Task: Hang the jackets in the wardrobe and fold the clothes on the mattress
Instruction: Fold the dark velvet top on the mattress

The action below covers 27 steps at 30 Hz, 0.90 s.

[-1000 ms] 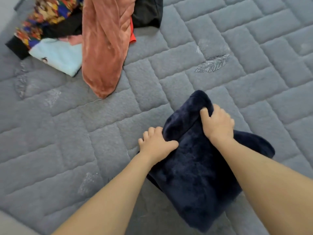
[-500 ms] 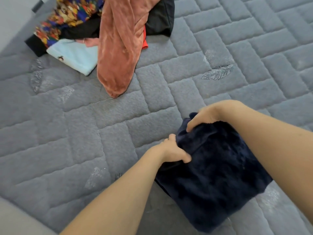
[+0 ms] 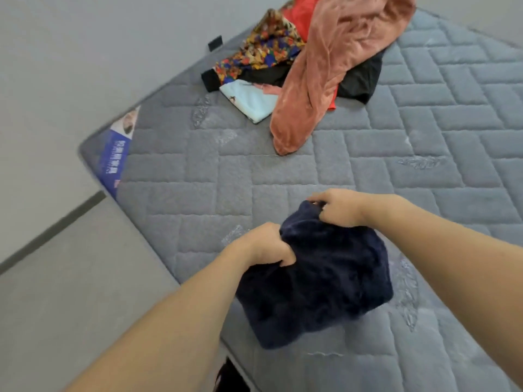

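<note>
A dark navy fleece garment lies bunched near the front edge of the grey quilted mattress. My left hand grips its left upper edge, fingers curled into the fabric. My right hand pinches its top corner. Farther back on the mattress lies a heap of clothes: a rust-coloured velvet garment draped over the top, a multicoloured patterned piece, a black piece, a red piece and a pale blue folded piece.
Grey floor runs along the mattress's left edge, with a dark strip across it. A blue and white label sits on the mattress corner. A dark object shows at the bottom beside the mattress edge.
The view has swung left, bringing the floor and mattress corner into sight. Both hands have shifted their grip along the navy garment's top, and it is more bunched than before.
</note>
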Motion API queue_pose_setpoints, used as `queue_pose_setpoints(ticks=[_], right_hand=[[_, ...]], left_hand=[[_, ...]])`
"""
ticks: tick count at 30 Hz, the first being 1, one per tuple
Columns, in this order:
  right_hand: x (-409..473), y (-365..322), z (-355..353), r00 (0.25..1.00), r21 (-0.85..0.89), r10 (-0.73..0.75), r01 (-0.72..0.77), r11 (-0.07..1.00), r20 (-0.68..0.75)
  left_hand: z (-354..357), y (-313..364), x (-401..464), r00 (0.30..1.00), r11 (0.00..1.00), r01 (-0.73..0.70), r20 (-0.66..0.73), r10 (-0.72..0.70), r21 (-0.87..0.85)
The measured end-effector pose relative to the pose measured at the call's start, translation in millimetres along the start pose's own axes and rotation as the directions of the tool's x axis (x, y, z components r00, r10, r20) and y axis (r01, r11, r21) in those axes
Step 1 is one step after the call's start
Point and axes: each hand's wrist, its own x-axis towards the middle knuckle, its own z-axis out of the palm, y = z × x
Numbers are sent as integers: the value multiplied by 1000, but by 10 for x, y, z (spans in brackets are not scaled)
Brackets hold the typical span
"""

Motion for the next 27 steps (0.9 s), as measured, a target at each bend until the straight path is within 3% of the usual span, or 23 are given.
queue_pose_setpoints(ticks=[3,4,7,9,15,17,22,27], right_hand=[[-388,-777,55,986,145,-88,67,987,142],[-514,-1056,86,969,111,-113,90,990,221],[-924,-1928,249,930,-295,-154,258,920,334],[-1201,-2472,362,920,-485,-285,385,785,268],[-2006,-4126,694,740,-473,-592,666,577,319],[-2381,-4598,842,672,-461,-661,728,507,334],[-3333,-5482,1337,522,-267,-740,853,449,424],[-4597,-6178,2041,374,-272,-630,927,257,681]], left_hand=[[-434,-239,-857,990,992,42,-136,-26,120],[-588,-325,-1176,981,985,69,-189,-38,160],[-1001,-609,-2154,943,959,142,-328,-56,244],[-1220,-788,-2807,908,957,194,-407,-93,214],[-1465,-1272,-4797,785,964,262,-574,-233,-32],[-1417,-1402,-5437,729,953,289,-623,-282,-93],[-1007,-1578,-6945,551,907,346,-730,-404,-241],[-75,-1523,-8368,303,815,393,-776,-552,-426]])
